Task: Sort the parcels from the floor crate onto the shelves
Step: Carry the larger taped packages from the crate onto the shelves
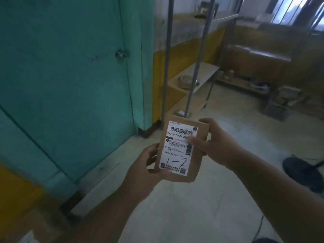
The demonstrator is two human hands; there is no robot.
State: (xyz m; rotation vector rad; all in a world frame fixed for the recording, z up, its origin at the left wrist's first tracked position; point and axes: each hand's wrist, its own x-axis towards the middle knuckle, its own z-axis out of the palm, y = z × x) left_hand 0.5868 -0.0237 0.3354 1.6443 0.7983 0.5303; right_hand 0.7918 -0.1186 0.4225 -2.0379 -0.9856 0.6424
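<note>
A small brown cardboard parcel (pixel 198 158) is held up in the middle of the view, its white shipping label facing me with a barcode and a handwritten "1-7". My left hand (pixel 145 165) grips its lower left edge from underneath. My right hand (pixel 215 144) grips its right side, the thumb pressed on the label. Beyond it stands a metal-post shelf unit (pixel 206 72) with wooden boards; a small parcel (pixel 185 80) lies on its middle board. The floor crate is not in view.
A teal door (pixel 70 67) with a metal knob fills the left. A yellow and white wall runs behind the shelves. A low bench (pixel 245 85) with small items and a box (pixel 280 104) stand at the back right. A dark fan base (pixel 305 171) sits on the pale floor.
</note>
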